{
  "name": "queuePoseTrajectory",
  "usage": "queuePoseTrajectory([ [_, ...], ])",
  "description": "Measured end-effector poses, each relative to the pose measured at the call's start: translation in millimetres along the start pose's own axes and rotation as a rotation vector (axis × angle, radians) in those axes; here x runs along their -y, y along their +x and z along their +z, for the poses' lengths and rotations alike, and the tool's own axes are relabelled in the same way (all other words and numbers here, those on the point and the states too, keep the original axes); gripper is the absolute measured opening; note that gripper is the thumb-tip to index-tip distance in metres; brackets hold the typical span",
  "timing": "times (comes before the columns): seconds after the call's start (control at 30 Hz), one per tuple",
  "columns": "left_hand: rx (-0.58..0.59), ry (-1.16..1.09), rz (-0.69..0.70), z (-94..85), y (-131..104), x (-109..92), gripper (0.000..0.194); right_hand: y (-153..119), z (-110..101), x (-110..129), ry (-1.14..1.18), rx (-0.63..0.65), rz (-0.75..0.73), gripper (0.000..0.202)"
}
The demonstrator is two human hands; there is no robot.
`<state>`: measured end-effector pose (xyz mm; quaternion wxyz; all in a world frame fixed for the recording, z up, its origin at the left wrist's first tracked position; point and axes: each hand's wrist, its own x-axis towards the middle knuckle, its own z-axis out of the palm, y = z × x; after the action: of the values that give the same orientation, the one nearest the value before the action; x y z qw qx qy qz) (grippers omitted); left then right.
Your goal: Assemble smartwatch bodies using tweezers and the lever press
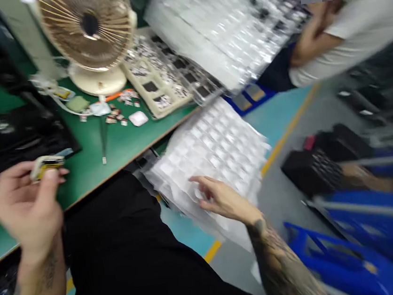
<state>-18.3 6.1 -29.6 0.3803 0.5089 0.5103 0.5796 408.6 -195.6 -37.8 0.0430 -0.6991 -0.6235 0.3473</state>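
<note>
Between the thumb and fingers of my left hand (28, 200) is a small pale-shelled part (47, 167) with black and yellow inside; its exact kind cannot be made out. This hand is above the left end of the green bench. My right hand (221, 196) reaches over a stack of white plastic trays (213, 141) with rows of square pockets, beside the bench edge. Its index finger stretches out, the other fingers are loosely bent, and nothing shows in them. Whether the fingertips touch the top tray is unclear.
A fan (90, 24) stands on the green bench (89, 171), near small loose parts (116, 114) and a cream divided tray (161, 83). More clear trays (218, 26) lie behind. A co-worker's arm (316, 44) is at right. Blue bins (353, 252) stand lower right.
</note>
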Motion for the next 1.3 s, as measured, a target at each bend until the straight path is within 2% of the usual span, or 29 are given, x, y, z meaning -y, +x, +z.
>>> queuePoseTrajectory([
  [0.07, -0.078, -0.041, 0.016, 8.4, -0.1, -5.7, 0.043, 6.8, -21.2, -9.4, 0.073, -0.052, -0.106, 0.041],
  [0.17, -0.013, -0.136, -0.037, 17.5, 2.3, -8.4, 0.039, 37.4, -58.8, 0.8, 0.149, -0.172, -0.356, 0.022],
  [0.23, 0.025, -0.192, -0.086, 18.6, 3.0, -9.9, 0.033, 68.0, -79.2, 31.3, 0.174, -0.239, -0.546, 0.022],
  [0.3, 0.048, -0.258, -0.142, 16.2, 1.9, -12.4, 0.032, 103.5, -89.4, 76.2, 0.205, -0.286, -0.742, 0.028],
  [0.37, 0.078, -0.307, -0.19, 11.3, 0.3, -15.6, 0.038, 140.1, -88.0, 126.8, 0.266, -0.313, -0.935, 0.034],
  [0.47, 0.153, -0.279, -0.253, 1.2, -0.9, -20.7, 0.04, 185.5, -69.3, 196.6, 0.403, -0.35, -1.152, 0.035],
  [0.53, 0.133, -0.247, -0.279, -5.4, -0.3, -24.5, 0.033, 203.8, -50.7, 232.6, 0.484, -0.385, -1.197, 0.034],
  [0.63, 0.049, -0.259, -0.298, -12.1, 2.3, -29.9, 0.033, 214.7, -22.0, 268.0, 0.529, -0.446, -1.169, 0.034],
  [0.73, 0.037, -0.283, -0.302, -13.8, 4.7, -31.9, 0.038, 215.5, 0.3, 284.9, 0.511, -0.464, -1.137, 0.035],
  [0.87, 0.022, -0.365, -0.282, -12.6, 3.6, -27.7, 0.043, 215.7, 14.7, 290.4, 0.457, -0.494, -1.12, 0.037],
  [0.97, 0.05, -0.425, -0.267, -12.6, 0.1, -24.0, 0.048, 218.1, 17.4, 290.5, 0.407, -0.508, -1.098, 0.038],
  [1.1, 0.109, -0.485, -0.235, -12.5, -2.3, -22.5, 0.047, 221.3, 19.6, 291.1, 0.37, -0.453, -1.091, 0.036],
  [1.2, 0.064, -0.513, -0.228, -10.4, -1.6, -21.8, 0.036, 221.2, 20.1, 289.8, 0.329, -0.4, -1.086, 0.036],
  [1.3, 0.006, -0.525, -0.215, -9.4, -1.3, -20.7, 0.031, 219.9, 16.4, 287.2, 0.349, -0.414, -1.059, 0.041],
])
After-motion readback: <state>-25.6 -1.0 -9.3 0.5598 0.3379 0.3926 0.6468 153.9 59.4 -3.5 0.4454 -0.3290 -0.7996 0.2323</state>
